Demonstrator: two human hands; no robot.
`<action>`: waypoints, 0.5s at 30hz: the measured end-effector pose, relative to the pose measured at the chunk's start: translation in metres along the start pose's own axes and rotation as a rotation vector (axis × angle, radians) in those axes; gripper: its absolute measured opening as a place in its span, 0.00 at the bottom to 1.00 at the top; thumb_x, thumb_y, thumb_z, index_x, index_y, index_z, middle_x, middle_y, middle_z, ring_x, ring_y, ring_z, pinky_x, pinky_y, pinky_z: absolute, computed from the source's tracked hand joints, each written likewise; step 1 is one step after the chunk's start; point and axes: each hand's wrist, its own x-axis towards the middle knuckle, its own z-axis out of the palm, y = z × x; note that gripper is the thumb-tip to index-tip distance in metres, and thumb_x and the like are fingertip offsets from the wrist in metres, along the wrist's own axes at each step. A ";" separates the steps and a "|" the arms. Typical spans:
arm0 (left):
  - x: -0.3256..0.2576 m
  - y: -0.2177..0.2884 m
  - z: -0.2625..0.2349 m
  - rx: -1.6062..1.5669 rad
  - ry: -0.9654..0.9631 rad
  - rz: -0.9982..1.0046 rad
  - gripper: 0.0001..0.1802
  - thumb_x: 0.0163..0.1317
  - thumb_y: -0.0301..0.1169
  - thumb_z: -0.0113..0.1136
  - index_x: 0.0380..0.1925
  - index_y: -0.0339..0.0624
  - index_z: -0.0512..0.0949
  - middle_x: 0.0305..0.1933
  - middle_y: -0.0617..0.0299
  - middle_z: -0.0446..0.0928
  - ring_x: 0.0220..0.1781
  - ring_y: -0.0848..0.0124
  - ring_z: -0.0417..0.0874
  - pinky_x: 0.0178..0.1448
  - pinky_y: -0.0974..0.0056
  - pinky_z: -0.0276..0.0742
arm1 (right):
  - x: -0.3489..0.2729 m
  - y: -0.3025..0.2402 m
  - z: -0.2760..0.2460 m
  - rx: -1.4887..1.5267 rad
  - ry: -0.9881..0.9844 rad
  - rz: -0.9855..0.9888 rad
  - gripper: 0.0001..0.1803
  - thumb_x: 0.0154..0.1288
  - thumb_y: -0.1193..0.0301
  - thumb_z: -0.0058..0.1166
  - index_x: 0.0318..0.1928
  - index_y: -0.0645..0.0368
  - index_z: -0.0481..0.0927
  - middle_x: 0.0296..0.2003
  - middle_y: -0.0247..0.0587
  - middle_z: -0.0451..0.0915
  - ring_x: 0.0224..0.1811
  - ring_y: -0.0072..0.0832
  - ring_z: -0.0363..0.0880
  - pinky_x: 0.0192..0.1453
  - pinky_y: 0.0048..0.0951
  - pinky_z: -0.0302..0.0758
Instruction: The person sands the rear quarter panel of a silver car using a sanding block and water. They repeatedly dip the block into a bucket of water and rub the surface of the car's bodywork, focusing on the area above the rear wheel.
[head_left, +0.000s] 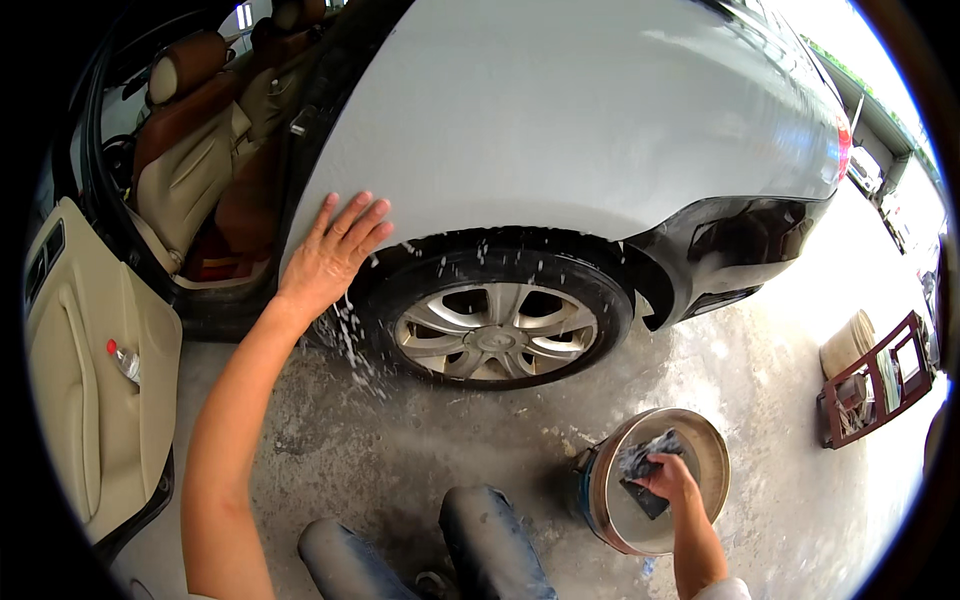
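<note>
A pad (633,462) is gripped by the right hand (668,478) over the bucket (714,468), four o'clock from the wheel (497,338); the left hand (328,262) is splayed on the panel (500,120), at ten, which could be scratched by trapped grit.

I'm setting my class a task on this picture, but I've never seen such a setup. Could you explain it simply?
No machine here, only a person working bare-handed. The single picture comes from a wide fisheye camera on the person's head, looking down, so straight edges bend. The left hand is spread against a car's grey panel, near the wheel, holding nothing. The right hand grips a dark pad at the mouth of a round bucket standing on the concrete floor.
</note>
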 end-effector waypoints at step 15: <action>-0.053 0.018 0.063 -0.226 0.257 -0.148 0.42 0.68 0.24 0.55 0.81 0.58 0.57 0.89 0.63 0.40 0.90 0.56 0.38 0.89 0.39 0.42 | -0.042 -0.003 -0.007 0.220 0.064 -0.083 0.26 0.65 0.67 0.46 0.63 0.58 0.73 0.61 0.55 0.78 0.66 0.64 0.75 0.44 0.57 0.81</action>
